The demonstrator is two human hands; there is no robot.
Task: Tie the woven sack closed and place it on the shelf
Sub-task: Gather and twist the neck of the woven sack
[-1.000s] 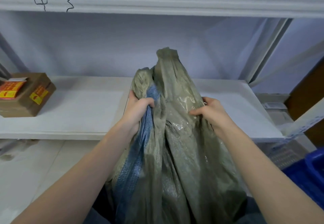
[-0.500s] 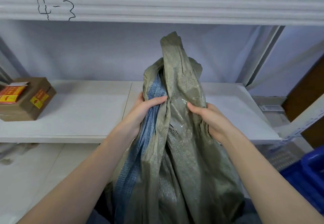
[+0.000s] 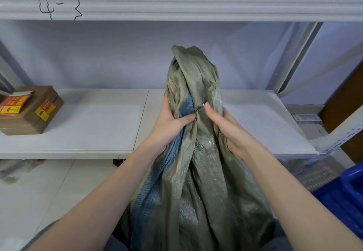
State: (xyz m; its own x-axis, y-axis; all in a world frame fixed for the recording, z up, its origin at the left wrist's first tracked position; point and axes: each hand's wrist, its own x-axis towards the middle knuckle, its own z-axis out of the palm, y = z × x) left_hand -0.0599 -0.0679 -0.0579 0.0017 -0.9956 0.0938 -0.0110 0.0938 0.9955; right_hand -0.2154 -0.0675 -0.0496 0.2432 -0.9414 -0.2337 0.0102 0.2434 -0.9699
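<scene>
Both hands clutch the woven sack (image 3: 198, 182) at its gathered neck: left hand (image 3: 170, 121) at nine o'clock, right hand (image 3: 227, 126) at three, fingers curled into cloth. It stands before the shelf (image 3: 94, 124); its contents are hidden.

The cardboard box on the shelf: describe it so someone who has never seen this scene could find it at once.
Start at the white shelf under the beam marked "4-3" and follow it to its far left end. There sits the cardboard box, well left of the woven sack. It alone is brown and carries orange and yellow stickers.
</scene>
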